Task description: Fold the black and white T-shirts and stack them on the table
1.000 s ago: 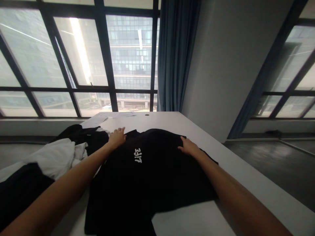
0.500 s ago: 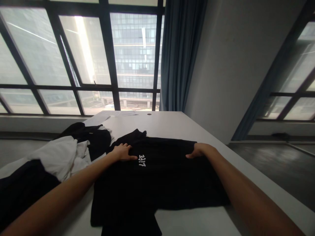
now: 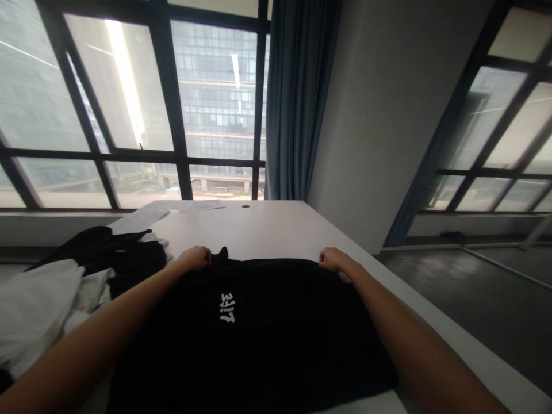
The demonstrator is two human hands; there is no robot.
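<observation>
A black T-shirt (image 3: 276,328) with small white lettering stretches between my hands over the white table (image 3: 276,230). My left hand (image 3: 196,259) is closed on its far edge, beside a small bunched bit of cloth at the neck end. At the far right corner, my right hand (image 3: 334,259) pinches the same edge. The far edge runs nearly straight from one hand to the other. The shirt's near part runs out of the bottom of the view.
To the left lies a heap of clothes, with a black garment (image 3: 129,250) and a white garment (image 3: 38,305). Paper sheets (image 3: 142,218) lie at the table's far left. Beyond stand a window, a blue curtain (image 3: 297,103) and a pillar.
Both hands have gone from lying on the shirt with fingers spread to gripping its far edge. The shirt has come nearer to me, and the view has turned slightly right.
</observation>
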